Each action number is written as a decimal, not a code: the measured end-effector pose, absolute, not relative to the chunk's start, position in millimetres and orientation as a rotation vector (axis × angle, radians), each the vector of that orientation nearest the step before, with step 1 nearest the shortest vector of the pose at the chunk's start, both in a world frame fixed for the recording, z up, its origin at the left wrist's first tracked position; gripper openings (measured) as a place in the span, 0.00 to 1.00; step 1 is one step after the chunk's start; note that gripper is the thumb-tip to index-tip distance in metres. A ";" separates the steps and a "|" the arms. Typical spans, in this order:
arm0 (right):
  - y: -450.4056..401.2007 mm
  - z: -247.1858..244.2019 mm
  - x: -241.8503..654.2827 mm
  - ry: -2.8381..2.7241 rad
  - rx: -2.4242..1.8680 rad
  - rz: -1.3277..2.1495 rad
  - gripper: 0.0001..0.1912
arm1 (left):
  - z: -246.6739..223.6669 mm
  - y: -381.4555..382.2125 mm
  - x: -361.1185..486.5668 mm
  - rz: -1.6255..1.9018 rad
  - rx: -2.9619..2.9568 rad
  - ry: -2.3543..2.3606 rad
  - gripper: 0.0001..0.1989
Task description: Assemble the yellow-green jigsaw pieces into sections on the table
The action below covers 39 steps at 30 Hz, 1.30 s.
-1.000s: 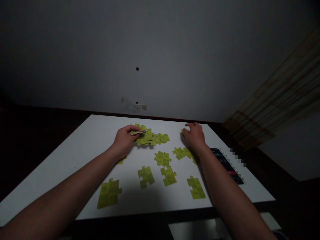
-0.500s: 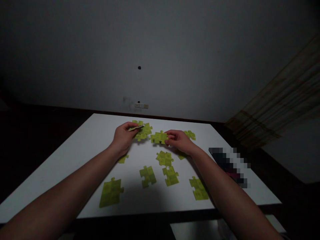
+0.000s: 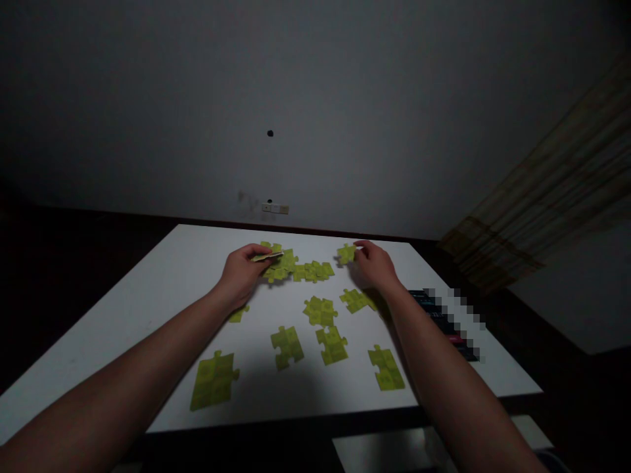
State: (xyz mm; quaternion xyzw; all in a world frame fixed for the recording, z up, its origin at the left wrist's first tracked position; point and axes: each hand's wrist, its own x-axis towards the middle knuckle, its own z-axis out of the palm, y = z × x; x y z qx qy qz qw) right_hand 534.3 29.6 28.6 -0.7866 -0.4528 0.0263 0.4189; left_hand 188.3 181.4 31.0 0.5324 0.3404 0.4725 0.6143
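My left hand (image 3: 244,272) is closed on a puzzle piece (image 3: 267,256) seen nearly edge-on, over a cluster of yellow-green puzzle pieces (image 3: 286,261) at the table's far side. Fingers of my right hand (image 3: 375,264) grip another puzzle piece (image 3: 346,253), tilted up to the right of that cluster. Between the hands lie overlapping pieces (image 3: 319,270). Closer in, more puzzle pieces are spread out, among them one in the middle (image 3: 320,310) and a large one at the front left (image 3: 215,381). My right forearm partly covers a piece beside it.
The white table (image 3: 123,309) stands before a grey wall with a socket strip (image 3: 275,208). A dark, partly pixelated object (image 3: 444,322) lies near the right edge, beyond my right forearm. A striped curtain (image 3: 532,210) hangs at the right.
My right hand has moved right and away from me; the piece it held near the middle now lies on the table, and it grips a different one. My left hand stays nearly in place.
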 end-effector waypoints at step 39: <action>21.6 54.3 524.4 -0.940 -1.961 0.099 0.22 | 23.9 174.8 189.3 0.984 1.365 0.780 0.25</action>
